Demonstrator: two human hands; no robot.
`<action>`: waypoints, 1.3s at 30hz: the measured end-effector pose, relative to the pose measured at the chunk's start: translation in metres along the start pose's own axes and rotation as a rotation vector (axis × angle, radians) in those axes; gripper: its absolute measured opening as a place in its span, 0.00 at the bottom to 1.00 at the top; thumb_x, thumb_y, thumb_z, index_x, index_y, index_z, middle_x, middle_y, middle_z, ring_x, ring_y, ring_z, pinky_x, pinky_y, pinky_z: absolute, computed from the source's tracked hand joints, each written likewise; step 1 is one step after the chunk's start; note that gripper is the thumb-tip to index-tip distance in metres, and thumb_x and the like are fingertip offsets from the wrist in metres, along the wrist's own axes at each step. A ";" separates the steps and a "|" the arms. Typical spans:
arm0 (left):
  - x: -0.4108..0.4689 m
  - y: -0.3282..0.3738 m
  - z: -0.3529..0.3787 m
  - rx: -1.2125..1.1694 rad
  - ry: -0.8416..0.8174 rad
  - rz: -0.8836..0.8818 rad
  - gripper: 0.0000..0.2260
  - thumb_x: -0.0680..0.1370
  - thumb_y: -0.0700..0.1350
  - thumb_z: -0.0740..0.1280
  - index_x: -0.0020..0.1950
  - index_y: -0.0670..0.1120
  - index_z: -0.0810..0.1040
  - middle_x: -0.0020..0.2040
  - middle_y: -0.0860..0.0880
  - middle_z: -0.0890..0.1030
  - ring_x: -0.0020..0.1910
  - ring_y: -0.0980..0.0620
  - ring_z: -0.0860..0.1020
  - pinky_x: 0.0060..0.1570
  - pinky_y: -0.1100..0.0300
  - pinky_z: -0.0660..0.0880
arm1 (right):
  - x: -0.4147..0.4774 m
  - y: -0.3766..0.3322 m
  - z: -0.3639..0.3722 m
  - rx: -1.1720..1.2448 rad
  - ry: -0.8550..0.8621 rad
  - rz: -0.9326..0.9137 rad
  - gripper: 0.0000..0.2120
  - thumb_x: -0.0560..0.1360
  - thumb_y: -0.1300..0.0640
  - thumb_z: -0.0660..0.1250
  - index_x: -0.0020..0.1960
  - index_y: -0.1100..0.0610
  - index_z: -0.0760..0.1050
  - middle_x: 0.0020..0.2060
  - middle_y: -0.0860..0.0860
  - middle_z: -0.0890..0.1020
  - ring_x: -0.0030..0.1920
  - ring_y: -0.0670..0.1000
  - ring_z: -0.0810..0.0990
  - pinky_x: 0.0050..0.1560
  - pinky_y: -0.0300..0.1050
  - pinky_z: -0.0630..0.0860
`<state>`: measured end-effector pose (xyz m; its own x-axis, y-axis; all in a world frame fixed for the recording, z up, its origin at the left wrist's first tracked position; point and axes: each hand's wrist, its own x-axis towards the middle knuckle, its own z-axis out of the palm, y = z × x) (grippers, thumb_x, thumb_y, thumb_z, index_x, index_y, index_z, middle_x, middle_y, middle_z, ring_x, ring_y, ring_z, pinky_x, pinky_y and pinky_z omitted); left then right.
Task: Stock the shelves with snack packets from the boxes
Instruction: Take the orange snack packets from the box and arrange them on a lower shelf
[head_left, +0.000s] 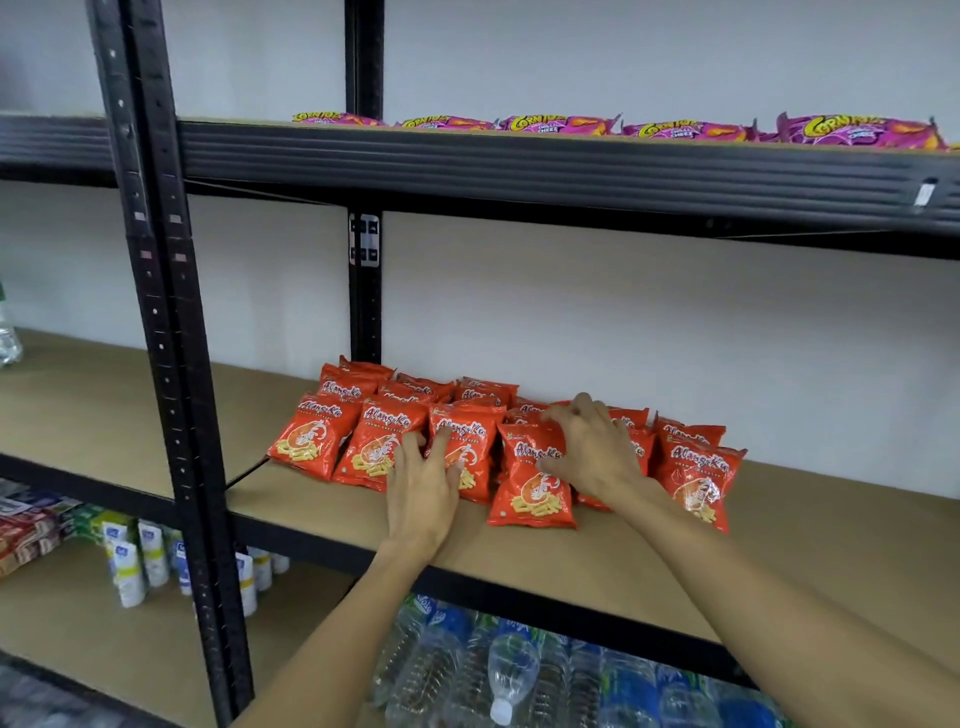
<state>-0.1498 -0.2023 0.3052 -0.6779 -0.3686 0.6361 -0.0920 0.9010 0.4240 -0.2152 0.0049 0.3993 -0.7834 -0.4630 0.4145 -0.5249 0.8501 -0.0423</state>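
Two bare hands reach onto a brown board shelf (779, 561). The left hand (423, 488) lies flat, fingers straight, pressing on shiny orange prawn-cracker packets (311, 441) stocked there, apparently to even the front row. The right hand (592, 452) curls its fingers round the top of one leaning packet (532, 488), probably to straighten it. Pink corn-snack packets (857, 132) line the shelf above; clear plastic water bottles (509, 675) lie below.

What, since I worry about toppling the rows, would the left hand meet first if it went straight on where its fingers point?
The left hand touches a front-row orange packet with straight fingers, so that comes first. Pushed further, it would probably press into the packets behind, though depth is unclear.
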 end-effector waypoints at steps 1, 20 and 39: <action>-0.001 0.000 0.000 0.004 0.002 0.005 0.23 0.80 0.50 0.67 0.74 0.47 0.69 0.58 0.43 0.71 0.55 0.47 0.71 0.53 0.51 0.76 | -0.004 -0.003 0.003 0.016 0.016 -0.014 0.28 0.72 0.46 0.73 0.69 0.48 0.71 0.63 0.52 0.71 0.66 0.55 0.71 0.65 0.56 0.71; -0.003 0.003 -0.002 0.022 -0.053 0.023 0.25 0.81 0.51 0.64 0.76 0.48 0.64 0.59 0.44 0.70 0.56 0.46 0.71 0.53 0.49 0.76 | -0.063 -0.036 0.046 0.059 0.082 0.153 0.32 0.75 0.41 0.70 0.73 0.48 0.62 0.70 0.54 0.63 0.52 0.54 0.81 0.45 0.49 0.82; -0.003 0.005 -0.001 0.100 -0.069 0.050 0.25 0.80 0.42 0.66 0.76 0.48 0.65 0.63 0.43 0.71 0.61 0.45 0.72 0.59 0.47 0.74 | -0.054 -0.044 0.052 0.091 0.080 0.182 0.36 0.73 0.41 0.72 0.74 0.50 0.60 0.68 0.55 0.65 0.50 0.54 0.81 0.45 0.49 0.82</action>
<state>-0.1471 -0.1972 0.3058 -0.7315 -0.3089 0.6078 -0.1269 0.9376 0.3238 -0.1678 -0.0205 0.3314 -0.8407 -0.2798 0.4636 -0.4082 0.8901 -0.2029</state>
